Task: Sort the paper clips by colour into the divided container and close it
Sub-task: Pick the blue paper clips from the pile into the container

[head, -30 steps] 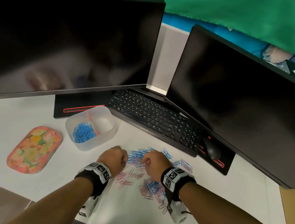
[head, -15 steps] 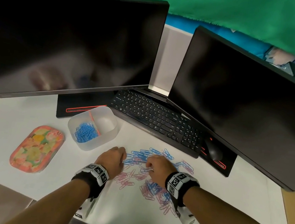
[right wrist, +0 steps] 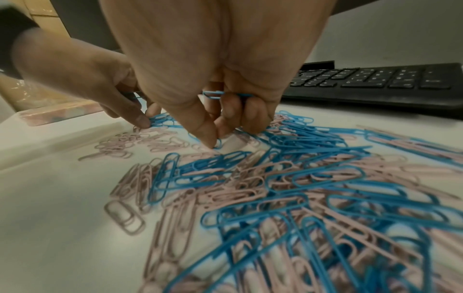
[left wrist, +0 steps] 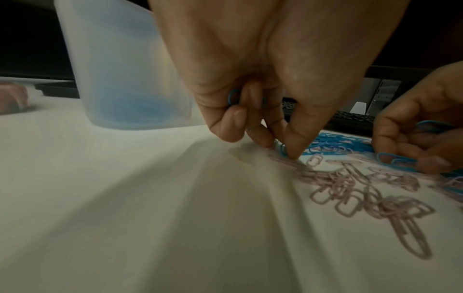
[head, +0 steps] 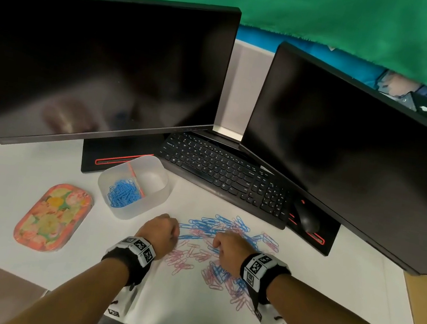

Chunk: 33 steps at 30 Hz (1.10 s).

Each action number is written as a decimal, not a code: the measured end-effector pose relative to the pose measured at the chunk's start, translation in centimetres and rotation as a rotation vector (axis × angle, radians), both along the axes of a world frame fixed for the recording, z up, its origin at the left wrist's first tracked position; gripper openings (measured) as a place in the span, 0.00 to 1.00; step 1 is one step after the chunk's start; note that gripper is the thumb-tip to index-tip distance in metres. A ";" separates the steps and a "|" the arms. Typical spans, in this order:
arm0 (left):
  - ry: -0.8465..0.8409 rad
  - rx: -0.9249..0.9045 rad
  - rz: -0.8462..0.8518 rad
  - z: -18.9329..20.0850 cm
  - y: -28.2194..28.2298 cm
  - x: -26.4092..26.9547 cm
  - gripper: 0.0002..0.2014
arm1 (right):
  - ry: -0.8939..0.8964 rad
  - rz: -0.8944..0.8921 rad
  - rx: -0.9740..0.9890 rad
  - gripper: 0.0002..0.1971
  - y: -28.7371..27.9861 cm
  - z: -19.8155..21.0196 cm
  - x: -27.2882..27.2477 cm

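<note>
Head view showed both my hands down on the mixed pile [head: 221, 256] of pink and blue paper clips. My left hand [head: 160, 232] worked its left edge, curled on a few blue clips [left wrist: 234, 96], thumb and forefinger nipping another. My right hand [head: 231, 249] pinched blue ones [right wrist: 225, 94] too. Beyond, just left of my left hand, stood the divided container [head: 159, 201]: blue clips in its left compartment, the right bare. Farther left lay its lid [head: 53, 217], off.

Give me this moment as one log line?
left hand: gathering blue paper clips | right hand: same | container: blue side partly filled, other empty | lid: off
</note>
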<state>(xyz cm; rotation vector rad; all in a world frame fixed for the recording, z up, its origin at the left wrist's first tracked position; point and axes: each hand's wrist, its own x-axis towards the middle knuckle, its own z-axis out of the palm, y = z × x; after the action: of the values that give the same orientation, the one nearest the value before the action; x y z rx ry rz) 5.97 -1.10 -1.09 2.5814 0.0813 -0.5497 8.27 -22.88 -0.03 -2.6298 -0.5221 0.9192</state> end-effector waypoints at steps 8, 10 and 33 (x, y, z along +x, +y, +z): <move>-0.031 -0.197 0.177 0.5 0.1 -0.6 0.06 | 0.109 -0.180 0.137 0.12 0.1 1.5 -0.1; -0.033 -0.252 0.207 0.7 0.2 -0.8 0.08 | 0.161 -0.238 0.214 0.05 0.5 2.0 0.1; -0.198 -0.047 0.596 8.4 11.9 2.2 0.11 | 0.602 -0.501 0.525 0.07 19.7 8.5 5.0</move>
<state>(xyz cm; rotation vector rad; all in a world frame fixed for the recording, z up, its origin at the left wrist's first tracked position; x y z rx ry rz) 8.22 10.78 7.30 2.3806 0.7281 -0.0730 13.27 -3.20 8.49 -1.7646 0.0539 1.1337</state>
